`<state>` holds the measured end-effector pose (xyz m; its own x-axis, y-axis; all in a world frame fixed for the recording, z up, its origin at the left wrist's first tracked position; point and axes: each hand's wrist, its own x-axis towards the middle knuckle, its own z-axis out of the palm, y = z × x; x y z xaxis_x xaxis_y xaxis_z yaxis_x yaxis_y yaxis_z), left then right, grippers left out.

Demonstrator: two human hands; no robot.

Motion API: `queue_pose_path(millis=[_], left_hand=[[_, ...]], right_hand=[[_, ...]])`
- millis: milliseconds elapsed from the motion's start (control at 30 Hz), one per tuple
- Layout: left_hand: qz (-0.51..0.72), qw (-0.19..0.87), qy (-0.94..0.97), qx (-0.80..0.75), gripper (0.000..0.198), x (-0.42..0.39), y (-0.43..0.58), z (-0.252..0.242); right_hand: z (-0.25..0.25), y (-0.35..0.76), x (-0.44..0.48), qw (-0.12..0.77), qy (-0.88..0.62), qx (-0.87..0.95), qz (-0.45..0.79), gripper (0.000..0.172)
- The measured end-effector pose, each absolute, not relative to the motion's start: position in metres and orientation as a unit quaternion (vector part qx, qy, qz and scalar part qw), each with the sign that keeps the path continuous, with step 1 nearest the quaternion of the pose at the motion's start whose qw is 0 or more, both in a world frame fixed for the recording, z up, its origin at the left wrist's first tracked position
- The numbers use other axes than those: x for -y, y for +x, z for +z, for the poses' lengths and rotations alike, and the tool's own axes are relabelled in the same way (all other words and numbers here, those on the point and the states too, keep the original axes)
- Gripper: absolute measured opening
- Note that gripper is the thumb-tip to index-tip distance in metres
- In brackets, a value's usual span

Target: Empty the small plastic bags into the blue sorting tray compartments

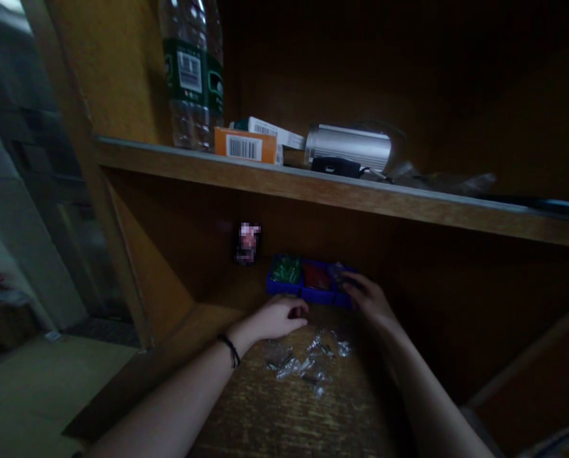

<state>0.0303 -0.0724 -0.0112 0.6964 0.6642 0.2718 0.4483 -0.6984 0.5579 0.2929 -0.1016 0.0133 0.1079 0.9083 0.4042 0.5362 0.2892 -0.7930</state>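
One wooden bench (265,420) under a shelf (313,191) carries a blue three-compartment tray (284,287) at its far end, holding green pieces (287,270), red pieces (316,277) and dark pieces (336,273). The right hand (367,299) curls its fingers over the right compartment; the left hand (277,320) rests just nearer, fingers half-curled. Whether either grasps anything cannot be told. Clear plastic scraps (303,362) lie on the bench near the left hand.

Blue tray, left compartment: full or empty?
Full: the left compartment of the blue tray is heaped with small green pieces, nearly hiding its floor. The footage is too dark to tell what they are.
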Motion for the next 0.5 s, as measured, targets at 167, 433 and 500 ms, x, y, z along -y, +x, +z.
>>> queue_pose_path(millis=[167,433,500], left_hand=[[0.224,0.191,0.920,-0.260,0.027,0.078,0.030,-0.004],[0.205,0.193,0.941,-0.187,0.037,0.081,0.039,-0.005],[0.191,0.199,0.944,-0.183,0.036,0.081,0.040,-0.006]], right_hand=[[0.009,0.307,0.100,0.459,-0.584,0.664,0.090,0.027],[0.018,0.277,0.116,0.237,-0.559,0.778,0.165,0.028],[0.018,0.275,0.116,0.190,-0.575,0.780,0.155,0.025]])
